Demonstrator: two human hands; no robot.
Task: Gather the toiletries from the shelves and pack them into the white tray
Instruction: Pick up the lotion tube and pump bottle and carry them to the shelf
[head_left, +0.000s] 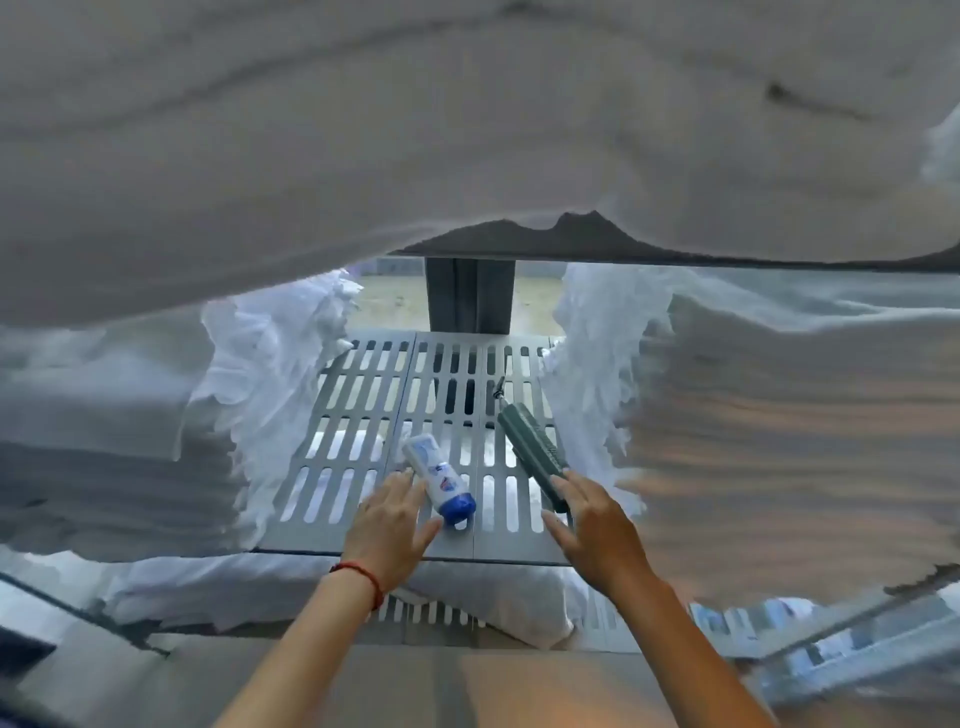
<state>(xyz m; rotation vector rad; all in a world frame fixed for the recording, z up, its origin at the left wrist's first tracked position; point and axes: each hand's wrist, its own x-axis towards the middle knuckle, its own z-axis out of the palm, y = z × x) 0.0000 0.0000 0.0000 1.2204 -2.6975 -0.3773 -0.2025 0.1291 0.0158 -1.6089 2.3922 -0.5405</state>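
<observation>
White linen, left: a tall stack of folded white towels (119, 441) fills the left side of the shelf, its frayed edges facing the middle.
Shelf: a grey metal shelf (363, 405) with rows of long slots runs between the two stacks; a dark upright post (470, 296) stands at its back.
Left hand: the left hand (387, 525) reaches in palm down over the front of the shelf, fingers straight and spread, holding nothing. Its thumb lies just beside the cap end of the tube, and whether it touches cannot be told. A red string bracelet (363, 574) circles the wrist.
Tube: a white toiletry tube (439, 475) with a blue cap lies on its side on the slotted shelf, cap end toward the person, between the two hands.
Dark item: a long, dark green, comb-like item (530, 447) lies slantwise on the shelf to the right of the tube, apart from it; what exactly it is cannot be made out.
Right hand: the right hand (595, 525) reaches in palm down, fingers extended and loosely spread, fingertips at the near end of the dark item, gripping nothing.
White linen, right: a second, taller stack of folded white cloth (779, 441) fills the right side.
Above: pale cloth (467, 114) hangs over the top of the view.
Below: more white cloth (234, 587) lies on a lower slotted shelf.
</observation>
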